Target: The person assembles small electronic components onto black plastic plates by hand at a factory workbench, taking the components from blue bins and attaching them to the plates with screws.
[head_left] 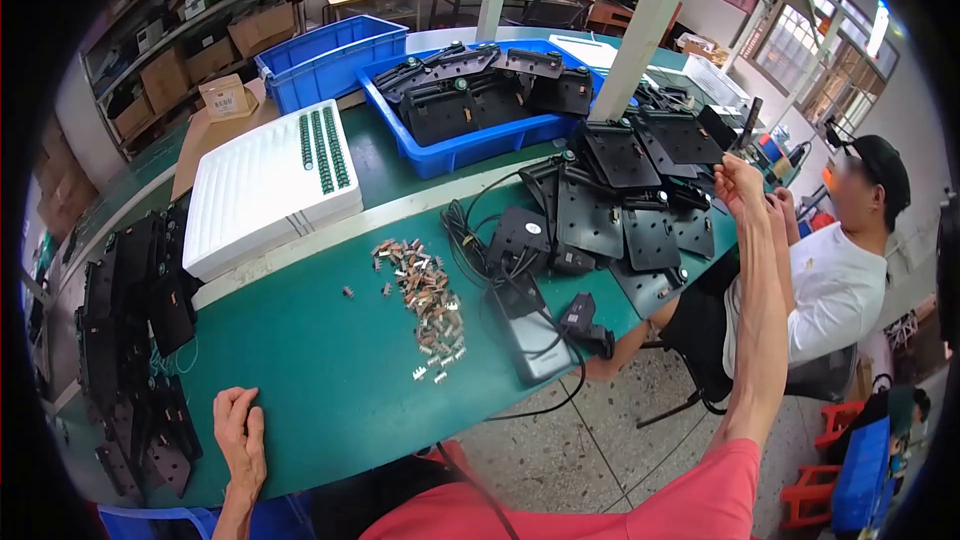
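My right hand (741, 186) is stretched out to the far right, its fingers closed on the edge of a black plate with holes (682, 138). That plate lies at the top of a stack of similar black plates (590, 215) with rod-like parts along their edges. My left hand (240, 440) rests on the near left of the green table (310, 370), fingers loosely bent and holding nothing. Between my hands lies a pile of small brown-and-white components (430, 300). Right of the pile are a grey box-shaped device (530, 330) and black cables (460, 232).
A blue bin of black plates (440, 155) and another blue bin (330, 55) stand behind. Left of them is a white tray stack (250, 180) with rows of green parts. More black plates (130, 310) crowd the left edge. A person in white (840, 270) sits on the right.
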`<state>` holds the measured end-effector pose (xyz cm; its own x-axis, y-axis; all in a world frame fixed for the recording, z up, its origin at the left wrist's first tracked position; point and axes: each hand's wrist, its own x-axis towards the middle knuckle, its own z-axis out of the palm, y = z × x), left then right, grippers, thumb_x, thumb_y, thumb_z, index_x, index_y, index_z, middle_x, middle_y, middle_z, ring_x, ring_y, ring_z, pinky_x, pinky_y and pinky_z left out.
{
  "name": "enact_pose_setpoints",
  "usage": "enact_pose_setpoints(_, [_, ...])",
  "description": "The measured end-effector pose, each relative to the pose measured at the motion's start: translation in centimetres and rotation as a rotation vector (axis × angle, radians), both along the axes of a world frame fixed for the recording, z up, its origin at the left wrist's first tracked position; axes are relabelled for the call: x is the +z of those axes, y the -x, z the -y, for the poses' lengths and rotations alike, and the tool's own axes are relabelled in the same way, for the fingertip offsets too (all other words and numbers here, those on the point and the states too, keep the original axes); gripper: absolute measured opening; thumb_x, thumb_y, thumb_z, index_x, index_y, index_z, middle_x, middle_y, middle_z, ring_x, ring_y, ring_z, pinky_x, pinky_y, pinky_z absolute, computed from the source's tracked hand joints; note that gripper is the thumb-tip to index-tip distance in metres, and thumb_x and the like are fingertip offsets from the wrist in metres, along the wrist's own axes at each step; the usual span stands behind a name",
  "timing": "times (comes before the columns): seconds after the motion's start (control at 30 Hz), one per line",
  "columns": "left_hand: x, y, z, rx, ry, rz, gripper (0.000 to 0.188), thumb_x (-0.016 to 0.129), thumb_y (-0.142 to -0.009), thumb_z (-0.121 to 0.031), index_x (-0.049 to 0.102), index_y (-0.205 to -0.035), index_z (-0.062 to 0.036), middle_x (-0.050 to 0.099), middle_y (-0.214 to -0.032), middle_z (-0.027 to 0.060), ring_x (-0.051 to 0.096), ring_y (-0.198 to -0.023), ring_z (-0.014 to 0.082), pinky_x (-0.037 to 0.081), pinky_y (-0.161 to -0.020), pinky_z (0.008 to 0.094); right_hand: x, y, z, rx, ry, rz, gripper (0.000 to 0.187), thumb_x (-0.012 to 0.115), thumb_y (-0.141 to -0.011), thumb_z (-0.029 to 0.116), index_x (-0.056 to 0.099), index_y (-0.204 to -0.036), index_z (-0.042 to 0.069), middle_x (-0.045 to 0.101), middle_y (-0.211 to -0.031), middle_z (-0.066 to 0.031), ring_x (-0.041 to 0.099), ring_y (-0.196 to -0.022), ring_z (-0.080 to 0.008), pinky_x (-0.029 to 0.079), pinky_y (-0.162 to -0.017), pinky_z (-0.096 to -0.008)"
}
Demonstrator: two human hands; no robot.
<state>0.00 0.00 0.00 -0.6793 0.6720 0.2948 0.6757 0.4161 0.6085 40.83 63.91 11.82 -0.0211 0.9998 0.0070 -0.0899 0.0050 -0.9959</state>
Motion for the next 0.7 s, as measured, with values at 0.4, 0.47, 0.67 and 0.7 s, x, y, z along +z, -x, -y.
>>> enact_pose_setpoints(0.4, [-0.1,-0.4,-1.5,0.033,0.041,-0.092,0.025,0.062,-0.081,-0.013,0.060,-0.099,0.0037,0.050,-0.097,0.0126,0.050,-0.093,0.0278,0.042,-0.082,0.0367,-2.7,4.3,-7.8,-0.030,0.055,0.020,0.008,0.059,-0.088,0.008,0.064,-0.086,0.002,0.065,-0.070,-0.0074,0.058,-0.048,-0.0112,0.051,-0.042,-0.0233])
enact_pose_setpoints(0.47, [-0.2,-0.4,-1.5,0.028,0.035,-0.095,0.024,0.062,-0.081,-0.012,0.060,-0.099,0.0036,0.049,-0.096,0.0126,0.050,-0.093,0.0277,0.042,-0.082,0.0367,-2.9,4.4,-7.7,-0.052,0.071,0.040,0.009,0.060,-0.087,0.008,0.066,-0.090,0.002,0.066,-0.071,-0.0087,0.058,-0.048,-0.0109,0.050,-0.041,-0.0226])
enact_pose_setpoints(0.67, [-0.1,-0.5,-1.6,0.025,0.019,-0.085,0.025,0.062,-0.079,-0.009,0.061,-0.099,0.0036,0.050,-0.096,0.0126,0.050,-0.093,0.0278,0.042,-0.081,0.0363,-2.9,4.1,-6.6,-0.118,0.045,0.202,0.013,0.061,-0.085,0.007,0.065,-0.095,0.001,0.066,-0.073,-0.0117,0.058,-0.047,-0.0122,0.048,-0.038,-0.0227])
enact_pose_setpoints(0.7, [-0.1,-0.5,-1.6,0.024,0.019,-0.083,0.025,0.062,-0.079,-0.009,0.061,-0.099,0.0036,0.050,-0.096,0.0126,0.050,-0.093,0.0278,0.042,-0.081,0.0363,-3.0,3.9,-6.5,-0.119,0.045,0.204,0.013,0.061,-0.085,0.007,0.065,-0.095,0.001,0.066,-0.073,-0.0117,0.058,-0.047,-0.0122,0.048,-0.038,-0.0227])
